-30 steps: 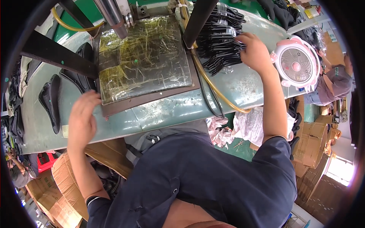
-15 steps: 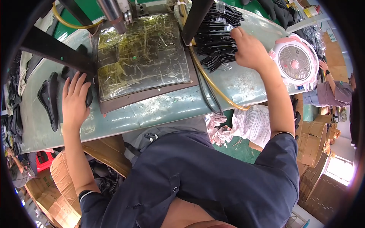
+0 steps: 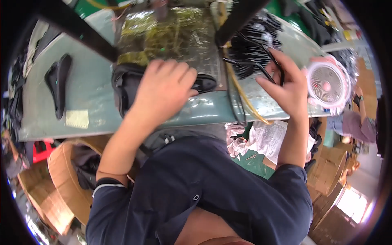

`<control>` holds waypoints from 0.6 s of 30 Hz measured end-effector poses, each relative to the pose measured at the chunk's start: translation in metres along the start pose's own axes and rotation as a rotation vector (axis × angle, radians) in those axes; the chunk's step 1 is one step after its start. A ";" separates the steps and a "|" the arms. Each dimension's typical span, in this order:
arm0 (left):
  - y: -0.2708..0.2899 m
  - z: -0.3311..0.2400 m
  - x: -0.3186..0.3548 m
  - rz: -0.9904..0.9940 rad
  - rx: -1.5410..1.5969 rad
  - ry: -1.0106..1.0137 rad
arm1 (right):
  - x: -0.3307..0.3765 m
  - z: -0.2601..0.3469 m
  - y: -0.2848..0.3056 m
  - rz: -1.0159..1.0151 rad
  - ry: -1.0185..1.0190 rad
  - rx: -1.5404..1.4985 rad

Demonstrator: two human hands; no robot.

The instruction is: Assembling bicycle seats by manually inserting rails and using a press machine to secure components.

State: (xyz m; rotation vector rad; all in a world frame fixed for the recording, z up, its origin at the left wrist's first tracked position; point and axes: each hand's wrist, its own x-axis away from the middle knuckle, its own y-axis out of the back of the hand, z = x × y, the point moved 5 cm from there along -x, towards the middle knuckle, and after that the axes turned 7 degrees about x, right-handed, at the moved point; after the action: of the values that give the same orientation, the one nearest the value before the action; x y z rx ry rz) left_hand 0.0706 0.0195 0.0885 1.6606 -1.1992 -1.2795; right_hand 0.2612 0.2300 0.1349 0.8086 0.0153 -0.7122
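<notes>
A black bicycle saddle (image 3: 125, 83) lies across the front part of the plastic-wrapped pad (image 3: 192, 32). My left hand (image 3: 163, 90) is closed over the saddle's middle, hiding much of it. My right hand (image 3: 290, 87) grips a bent black saddle rail (image 3: 244, 62) between thumb and fingers, its prongs pointing left toward the saddle. Just beyond that hand is a stack of similar black rails (image 3: 245, 43). A second black saddle (image 3: 60, 83) lies on the table at the left.
Dark metal posts (image 3: 81, 34) rise at both sides of the pad. A yellow hose (image 3: 245, 98) hangs over the table's front edge. A pink fan (image 3: 326, 83) stands at the right. Cardboard boxes (image 3: 67, 173) are below the left edge. Another person's arm (image 3: 358, 102) shows far right.
My left hand has moved right, bringing a saddle from the left side onto the pad. My right hand has drawn back from the stack with a rail.
</notes>
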 end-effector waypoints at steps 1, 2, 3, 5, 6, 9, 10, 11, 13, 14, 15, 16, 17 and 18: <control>0.009 0.016 0.007 0.021 -0.062 0.010 | 0.013 -0.009 -0.009 -0.001 -0.013 -0.051; 0.020 0.036 0.019 -0.048 -0.070 0.014 | 0.026 -0.012 -0.019 0.018 -0.021 -0.028; 0.031 0.058 0.030 -0.083 -0.068 -0.002 | 0.035 -0.013 -0.029 0.039 -0.023 -0.010; 0.030 0.106 0.051 -0.027 0.279 0.109 | 0.040 -0.015 -0.053 0.112 -0.056 -0.120; 0.025 0.113 0.055 -0.104 0.354 0.123 | 0.038 -0.007 -0.067 0.114 0.033 -0.129; 0.010 0.094 0.050 -0.236 0.404 0.140 | 0.031 0.035 -0.111 0.050 0.279 -0.186; 0.006 0.088 0.050 -0.323 0.384 0.188 | 0.032 0.044 -0.121 0.065 0.282 -0.152; 0.005 0.085 0.053 -0.414 0.356 0.237 | 0.034 0.050 -0.129 0.081 0.292 -0.120; -0.009 0.093 0.063 -0.437 0.366 0.294 | 0.036 0.047 -0.147 0.086 0.295 -0.124; -0.012 0.097 0.072 -0.560 0.445 0.288 | 0.035 0.045 -0.154 0.077 0.310 -0.113; -0.017 0.101 0.082 -0.686 0.523 0.281 | 0.033 0.042 -0.159 0.084 0.303 -0.118; -0.024 0.103 0.088 -0.705 0.635 0.307 | 0.032 0.041 -0.163 0.071 0.318 -0.102; -0.031 0.102 0.093 -0.699 0.635 0.318 | 0.032 0.041 -0.166 0.057 0.333 -0.083; -0.037 0.102 0.097 -0.777 0.747 0.337 | 0.033 0.042 -0.168 0.063 0.336 -0.088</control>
State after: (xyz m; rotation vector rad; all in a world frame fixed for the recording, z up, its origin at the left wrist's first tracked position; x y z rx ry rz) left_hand -0.0109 -0.0608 -0.0015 2.9538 -0.8810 -0.9079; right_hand 0.1771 0.1037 0.0448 0.8330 0.3210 -0.5064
